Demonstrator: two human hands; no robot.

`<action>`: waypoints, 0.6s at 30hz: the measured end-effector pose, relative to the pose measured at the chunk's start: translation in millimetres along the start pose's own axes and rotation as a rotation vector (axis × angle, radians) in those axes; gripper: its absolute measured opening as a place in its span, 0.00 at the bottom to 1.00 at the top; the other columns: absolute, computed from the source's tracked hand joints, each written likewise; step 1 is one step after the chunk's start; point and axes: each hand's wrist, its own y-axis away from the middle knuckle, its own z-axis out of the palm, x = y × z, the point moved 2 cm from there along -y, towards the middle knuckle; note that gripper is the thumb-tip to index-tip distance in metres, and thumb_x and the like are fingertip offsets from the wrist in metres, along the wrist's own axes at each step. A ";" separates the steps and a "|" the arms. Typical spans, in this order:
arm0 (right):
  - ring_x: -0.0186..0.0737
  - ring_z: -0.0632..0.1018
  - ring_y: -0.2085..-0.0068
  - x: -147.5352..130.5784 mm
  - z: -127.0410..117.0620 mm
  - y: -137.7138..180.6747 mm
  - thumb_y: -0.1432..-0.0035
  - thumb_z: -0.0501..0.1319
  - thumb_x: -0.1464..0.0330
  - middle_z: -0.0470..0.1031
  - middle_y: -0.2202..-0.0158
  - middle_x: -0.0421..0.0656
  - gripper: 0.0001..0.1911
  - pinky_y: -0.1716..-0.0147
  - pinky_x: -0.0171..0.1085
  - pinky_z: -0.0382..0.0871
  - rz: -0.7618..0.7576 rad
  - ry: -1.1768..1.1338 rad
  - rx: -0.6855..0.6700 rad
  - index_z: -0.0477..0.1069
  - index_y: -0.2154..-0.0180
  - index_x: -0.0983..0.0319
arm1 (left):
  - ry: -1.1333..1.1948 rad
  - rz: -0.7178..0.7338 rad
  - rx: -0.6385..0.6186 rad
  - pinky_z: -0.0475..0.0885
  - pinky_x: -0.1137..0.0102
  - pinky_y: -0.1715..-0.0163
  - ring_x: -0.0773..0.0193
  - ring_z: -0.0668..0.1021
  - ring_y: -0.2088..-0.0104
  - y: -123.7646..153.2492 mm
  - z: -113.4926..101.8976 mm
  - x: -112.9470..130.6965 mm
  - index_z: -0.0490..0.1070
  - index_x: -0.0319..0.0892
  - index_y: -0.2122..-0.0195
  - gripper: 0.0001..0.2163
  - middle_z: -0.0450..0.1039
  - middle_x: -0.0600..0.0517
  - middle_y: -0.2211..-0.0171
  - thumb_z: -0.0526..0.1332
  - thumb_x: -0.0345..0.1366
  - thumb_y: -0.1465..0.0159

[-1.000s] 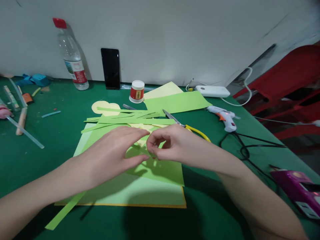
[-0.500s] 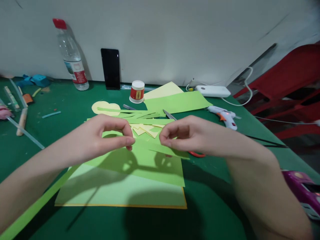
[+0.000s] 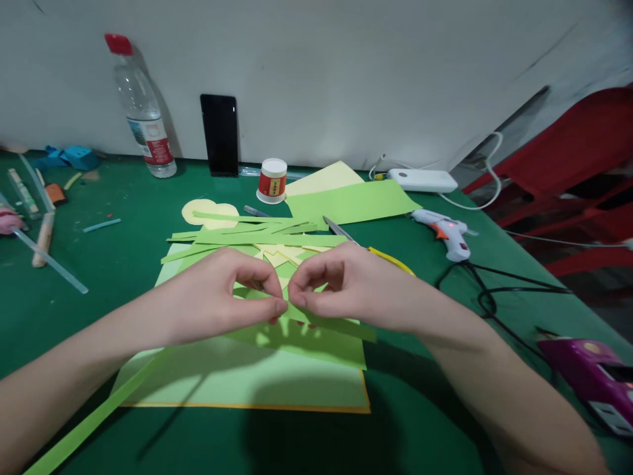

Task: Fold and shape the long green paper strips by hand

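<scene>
Both my hands pinch one long green paper strip [image 3: 89, 422] above a stack of green paper sheets [image 3: 257, 376]. My left hand [image 3: 217, 300] grips it between thumb and forefinger, and the strip trails down to the lower left past my forearm. My right hand [image 3: 341, 284] pinches the same strip just to the right, fingertips almost touching the left hand's. A short end of the strip sticks out under my right hand. More cut green strips [image 3: 252, 234] and yellow scraps [image 3: 279, 254] lie just behind the hands.
On the green table: scissors with yellow handles [image 3: 380, 254], a glue gun [image 3: 445, 232] with black cord, a white power bank [image 3: 421, 179], a small red cup [image 3: 271, 180], a phone [image 3: 219, 134], a water bottle [image 3: 141, 112], glue sticks [image 3: 47, 257], a purple tool [image 3: 588, 376]. Red chairs [image 3: 568, 165] right.
My hands had spread apart along the strip half a second ago. They have come back together over the sheets, fingertips nearly meeting.
</scene>
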 end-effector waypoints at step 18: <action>0.29 0.73 0.77 3.0 -43.0 18.4 0.56 0.55 0.75 0.72 0.80 0.36 0.04 0.83 0.26 0.61 0.229 0.228 -0.105 0.66 0.77 0.62 | -0.034 -0.027 0.004 0.60 0.76 0.78 0.68 0.70 0.75 12.1 -30.3 -5.5 0.72 0.44 0.77 0.08 0.70 0.57 0.78 0.59 0.39 0.44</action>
